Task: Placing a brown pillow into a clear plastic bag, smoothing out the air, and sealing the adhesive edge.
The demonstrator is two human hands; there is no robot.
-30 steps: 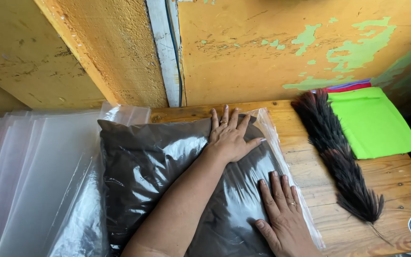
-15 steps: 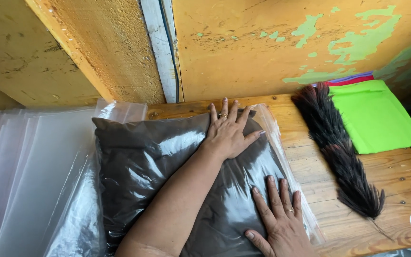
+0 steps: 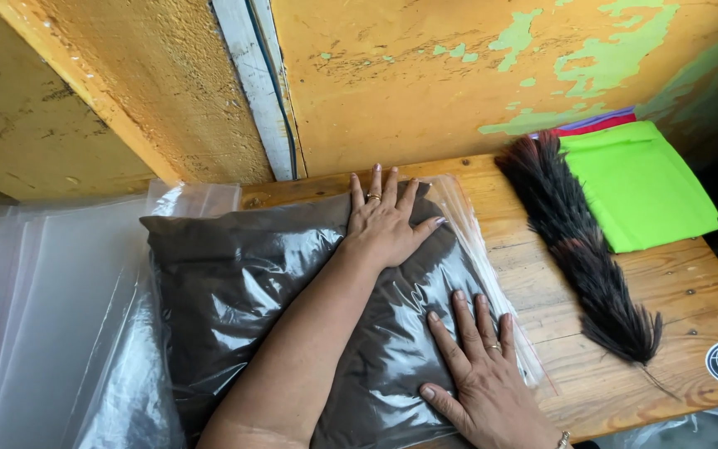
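Note:
A clear plastic bag [image 3: 251, 283] packed with dark brown material lies flat on the wooden table [image 3: 542, 291]. My left hand [image 3: 384, 223] presses palm-down on the bag's far right corner, fingers spread, with a ring on one finger. My right hand [image 3: 477, 370] lies flat on the bag's near right edge, fingers apart, also with a ring. Neither hand grips anything.
A stack of empty clear plastic bags [image 3: 35, 316] lies to the left, partly under the filled bag. A dark feather duster [image 3: 583, 249] lies to the right, next to folded green cloth [image 3: 637, 183]. A peeling yellow wall [image 3: 425, 75] stands right behind the table.
My right hand has slid a little nearer along the bag's right edge. My left hand stays pressed on the far corner.

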